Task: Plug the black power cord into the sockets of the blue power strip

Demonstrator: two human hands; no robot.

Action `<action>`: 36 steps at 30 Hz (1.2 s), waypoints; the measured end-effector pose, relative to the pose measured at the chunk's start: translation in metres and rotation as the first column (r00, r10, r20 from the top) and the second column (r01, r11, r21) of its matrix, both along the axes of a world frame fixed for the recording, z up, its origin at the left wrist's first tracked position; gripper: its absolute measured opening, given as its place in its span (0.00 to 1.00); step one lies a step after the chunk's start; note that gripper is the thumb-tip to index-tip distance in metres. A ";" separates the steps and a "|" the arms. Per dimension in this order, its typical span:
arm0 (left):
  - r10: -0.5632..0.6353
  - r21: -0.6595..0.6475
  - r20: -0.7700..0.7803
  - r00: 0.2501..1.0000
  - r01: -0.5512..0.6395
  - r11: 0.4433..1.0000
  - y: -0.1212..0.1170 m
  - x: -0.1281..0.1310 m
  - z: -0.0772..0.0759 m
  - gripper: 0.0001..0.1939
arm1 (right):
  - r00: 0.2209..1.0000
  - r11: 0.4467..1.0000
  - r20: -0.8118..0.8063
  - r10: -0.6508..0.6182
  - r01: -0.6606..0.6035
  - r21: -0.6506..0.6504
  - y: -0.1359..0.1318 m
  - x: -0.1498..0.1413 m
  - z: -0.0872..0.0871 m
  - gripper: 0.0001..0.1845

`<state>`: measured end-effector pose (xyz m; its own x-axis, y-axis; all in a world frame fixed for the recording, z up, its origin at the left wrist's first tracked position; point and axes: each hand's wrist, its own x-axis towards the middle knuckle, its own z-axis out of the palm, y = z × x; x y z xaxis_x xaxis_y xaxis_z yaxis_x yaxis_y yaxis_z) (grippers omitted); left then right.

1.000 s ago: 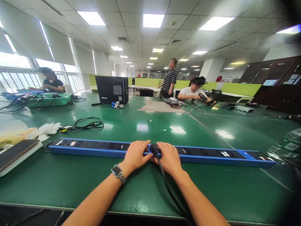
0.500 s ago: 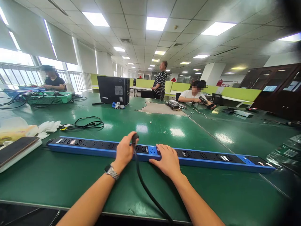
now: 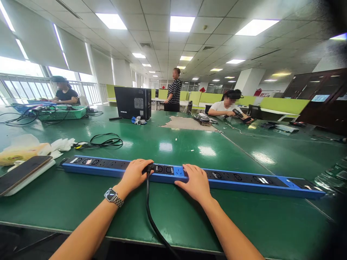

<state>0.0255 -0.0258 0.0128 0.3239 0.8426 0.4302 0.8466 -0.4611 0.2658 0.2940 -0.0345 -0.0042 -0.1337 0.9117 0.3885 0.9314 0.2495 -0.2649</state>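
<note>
A long blue power strip (image 3: 252, 190) with black socket panels lies across the green table in front of me. My left hand (image 3: 135, 176), with a watch on its wrist, is closed round a black power plug (image 3: 149, 167) at the strip's sockets. How deep the plug sits in a socket is hidden by my fingers. From the plug a thick black cord (image 3: 150, 213) runs down over the table's near edge. Further right, my right hand (image 3: 196, 182) grips the strip beside its blue socket section, fingers over the top and thumb along the near side.
On the left lie a phone (image 3: 25, 175), a plastic bag (image 3: 24, 150) and a coiled black cable (image 3: 104, 140). Behind stand a computer case (image 3: 132, 103) and a green basket (image 3: 65, 113) with cables. Plastic bottles (image 3: 334, 173) lie at right. Several people are around.
My left hand has brought the plug down and slightly left onto the strip's sockets. My right hand keeps its hold. The standing person has moved left and turned.
</note>
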 end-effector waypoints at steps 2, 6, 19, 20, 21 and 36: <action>0.074 0.022 -0.034 0.997 -0.074 0.997 -0.003 -0.001 -0.002 0.25 | 1.000 1.000 -0.005 0.002 -0.002 -0.006 -0.001 0.000 0.002 0.33; 0.235 0.064 -0.115 0.965 -0.229 0.971 -0.008 -0.003 -0.010 0.39 | 0.996 0.996 -0.038 0.085 -0.084 0.040 -0.003 -0.018 0.011 0.31; 0.256 0.093 -0.170 0.952 -0.243 0.966 -0.010 -0.001 -0.011 0.28 | 0.955 0.956 -0.126 0.268 -0.247 0.158 0.008 -0.118 0.042 0.17; 0.251 0.091 -0.167 0.953 -0.239 0.967 -0.009 -0.001 -0.012 0.30 | 0.947 0.948 -0.182 0.265 -0.222 0.227 0.008 -0.114 0.048 0.19; 0.247 0.090 -0.165 0.955 -0.235 0.968 -0.009 -0.002 -0.013 0.32 | 0.934 0.934 -0.238 0.266 -0.189 0.302 0.008 -0.108 0.054 0.19; 0.084 0.030 0.375 0.923 -0.103 0.994 -0.003 -0.012 -0.011 0.16 | 0.951 0.987 -0.308 0.021 0.030 0.160 0.010 0.111 -0.009 0.21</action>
